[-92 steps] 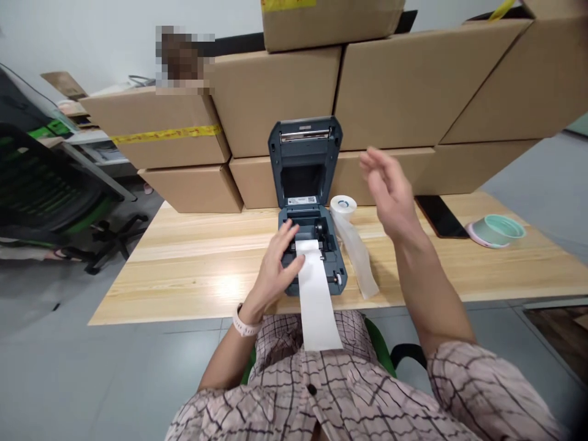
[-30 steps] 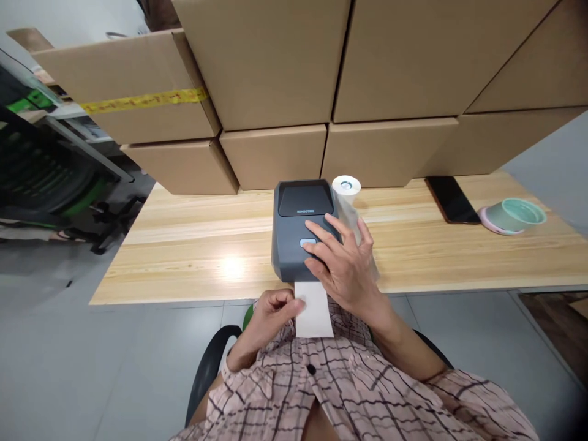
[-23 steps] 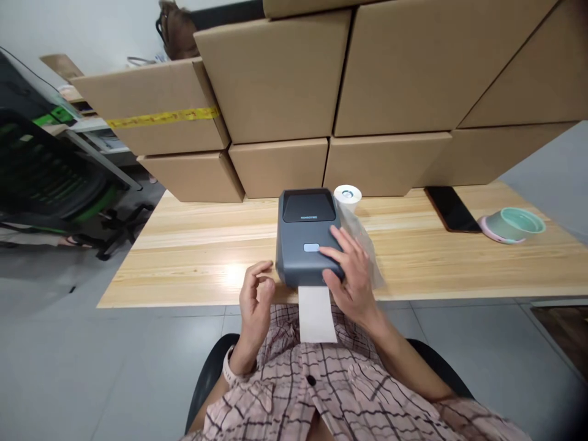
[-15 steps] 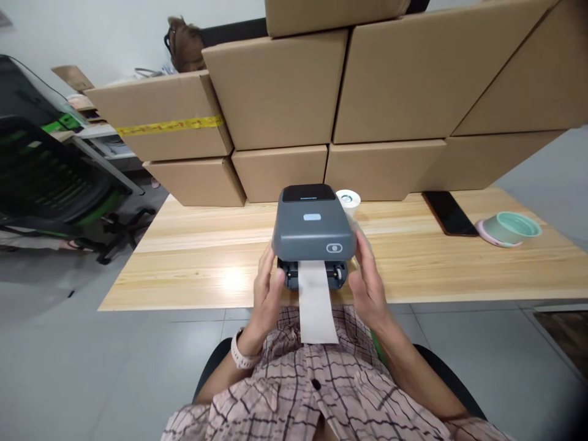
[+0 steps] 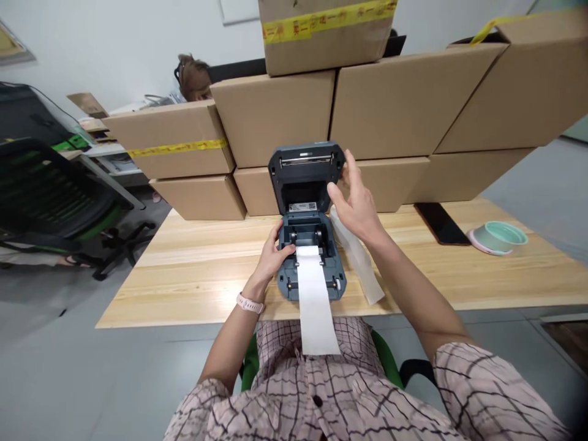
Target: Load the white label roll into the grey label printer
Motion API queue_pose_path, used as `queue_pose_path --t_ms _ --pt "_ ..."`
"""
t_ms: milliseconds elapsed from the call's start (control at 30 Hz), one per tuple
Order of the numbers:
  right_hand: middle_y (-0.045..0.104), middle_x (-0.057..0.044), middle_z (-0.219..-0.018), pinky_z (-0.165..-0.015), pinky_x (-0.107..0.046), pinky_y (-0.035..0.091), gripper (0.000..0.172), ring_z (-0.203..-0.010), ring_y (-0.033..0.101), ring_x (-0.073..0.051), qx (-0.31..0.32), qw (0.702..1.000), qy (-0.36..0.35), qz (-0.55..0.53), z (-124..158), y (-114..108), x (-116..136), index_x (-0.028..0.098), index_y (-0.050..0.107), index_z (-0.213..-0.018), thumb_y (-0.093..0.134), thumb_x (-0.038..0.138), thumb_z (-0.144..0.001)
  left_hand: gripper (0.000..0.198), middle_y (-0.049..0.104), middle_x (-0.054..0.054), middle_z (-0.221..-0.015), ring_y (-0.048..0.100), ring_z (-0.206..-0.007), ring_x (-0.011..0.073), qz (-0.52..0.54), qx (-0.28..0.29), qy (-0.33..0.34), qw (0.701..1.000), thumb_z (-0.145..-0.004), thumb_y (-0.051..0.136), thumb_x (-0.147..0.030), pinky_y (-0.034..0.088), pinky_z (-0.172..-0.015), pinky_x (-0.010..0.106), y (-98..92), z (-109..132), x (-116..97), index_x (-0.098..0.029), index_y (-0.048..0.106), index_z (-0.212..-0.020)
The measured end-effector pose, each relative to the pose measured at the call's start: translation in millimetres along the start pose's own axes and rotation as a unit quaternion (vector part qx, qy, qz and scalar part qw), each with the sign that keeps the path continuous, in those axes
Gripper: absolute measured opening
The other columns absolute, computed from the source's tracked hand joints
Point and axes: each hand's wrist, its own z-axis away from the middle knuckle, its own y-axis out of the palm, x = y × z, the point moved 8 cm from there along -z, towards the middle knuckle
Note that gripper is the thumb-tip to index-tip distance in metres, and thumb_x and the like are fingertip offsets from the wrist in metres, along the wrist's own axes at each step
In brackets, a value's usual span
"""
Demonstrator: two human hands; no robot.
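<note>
A grey label printer (image 5: 310, 269) sits at the near edge of the wooden table (image 5: 193, 269), its lid (image 5: 304, 177) swung up and open. A white paper strip (image 5: 316, 300) runs out of the printer's front and hangs over the table edge onto my lap. My left hand (image 5: 272, 257) rests against the left side of the printer's base, fingers curled on it. My right hand (image 5: 354, 199) holds the right edge of the raised lid. A second strip of white paper (image 5: 361, 263) lies right of the printer, its roll hidden behind my right hand.
Stacked cardboard boxes (image 5: 404, 116) line the back of the table. A black phone (image 5: 441, 223) and a mint-green bowl (image 5: 498, 236) lie at the right. A black and green office chair (image 5: 50, 196) stands at the left. Another person's head (image 5: 193, 76) shows behind the boxes.
The printer's lid was shut a second ago with my right hand pressing on it. Both hands then took the lid's sides, and it now stands fully open.
</note>
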Motion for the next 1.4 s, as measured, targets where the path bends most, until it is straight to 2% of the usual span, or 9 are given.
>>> queue_pose_path --t_ms 133,300,433,733,867,1033,1133,1233,1400 --pt "0.062 -0.015 -0.142 -0.111 -0.052 0.047 0.043 -0.131 0.06 -0.029 -0.052 0.997 -0.06 0.009 15 0 16 0.022 0.048 -0.145 0.04 0.035 -0.105 0.086 0.053 0.014 -0.155 0.053 -0.141 0.0333 0.016 0.001 -0.012 1.0 -0.072 0.079 -0.026 0.045 -0.116 0.047 -4.1 2 5 -0.022 0.046 -0.152" --pt "0.076 -0.008 -0.097 -0.088 -0.039 0.053 0.027 -0.093 0.071 -0.024 0.343 0.929 -0.122 0.067 54 68 28 0.022 0.067 -0.11 0.044 0.014 -0.099 0.083 0.06 0.013 -0.147 0.059 -0.133 0.0307 0.017 0.0 -0.005 1.0 -0.071 0.077 -0.023 0.048 -0.113 0.046 -3.5 -1 8 -0.021 0.049 -0.15" --pt "0.075 -0.009 -0.081 -0.103 -0.047 0.046 0.018 -0.085 0.072 -0.025 0.441 0.883 -0.153 0.062 66 89 30 0.018 0.069 -0.094 0.052 0.011 -0.094 0.086 0.059 0.014 -0.15 0.058 -0.136 0.0309 0.017 0.005 0.018 1.0 -0.07 0.075 -0.021 0.043 -0.119 0.048 -3.8 -3 8 -0.019 0.047 -0.151" --pt "0.079 -0.005 -0.112 -0.097 -0.039 0.05 0.041 -0.102 0.072 -0.022 0.532 0.83 -0.125 -0.107 58 74 26 0.024 0.066 -0.134 0.066 0.032 -0.094 0.081 0.048 0.016 -0.161 0.047 -0.149 0.0314 0.026 0.09 0.056 0.994 -0.078 0.07 -0.02 0.035 -0.125 0.051 -8.6 2 -8 -0.02 0.043 -0.155" --pt "0.077 -0.006 -0.112 -0.085 -0.038 0.057 0.052 -0.101 0.073 -0.021 0.499 0.8 -0.06 -0.329 52 36 4 0.025 0.063 -0.134 0.073 0.051 -0.09 0.077 0.048 0.017 -0.161 0.051 -0.146 0.0319 0.022 0.08 0.051 0.995 -0.081 0.069 -0.022 0.036 -0.125 0.052 -8.6 4 -5 -0.019 0.045 -0.155" --pt "0.073 -0.003 -0.08 -0.075 -0.049 0.058 0.054 -0.079 0.074 -0.026 0.207 0.888 0.046 -0.407 48 -54 -93 0.032 0.069 -0.101 0.089 0.064 -0.064 0.074 0.05 0.016 -0.16 0.053 -0.144 0.0307 0.013 0.057 0.052 0.997 -0.081 0.068 -0.022 0.039 -0.124 0.049 -10.0 5 -2 -0.018 0.048 -0.153" --pt "0.074 -0.007 -0.083 -0.074 -0.049 0.057 0.049 -0.085 0.077 -0.029 0.136 0.916 0.136 -0.353 66 -89 -146 0.033 0.071 -0.097 0.09 0.063 -0.063 0.075 0.052 0.016 -0.158 0.056 -0.141 0.0307 0.015 0.055 0.048 0.997 -0.081 0.069 -0.023 0.04 -0.123 0.05 -10.5 5 -3 -0.018 0.048 -0.153" --pt "0.078 -0.008 -0.097 -0.082 -0.049 0.06 0.051 -0.097 0.077 -0.033 0.174 0.902 0.226 -0.324 87 -86 -175 0.034 0.073 -0.102 0.095 0.054 -0.061 0.076 0.052 0.015 -0.158 0.053 -0.144 0.0307 0.012 0.075 0.053 0.996 -0.081 0.068 -0.021 0.037 -0.125 0.05 -8.4 5 -9 -0.019 0.047 -0.154" --pt "0.078 -0.015 -0.117 -0.088 -0.047 0.062 0.06 -0.104 0.076 -0.03 0.274 0.855 0.307 -0.317 114 -38 -182 0.025 0.071 -0.119 0.093 0.049 -0.068 0.079 0.047 0.015 -0.162 0.048 -0.148 0.0307 0.005 0.101 0.053 0.993 -0.083 0.067 -0.019 0.034 -0.127 0.05 -6.4 7 -15 -0.02 0.041 -0.158"
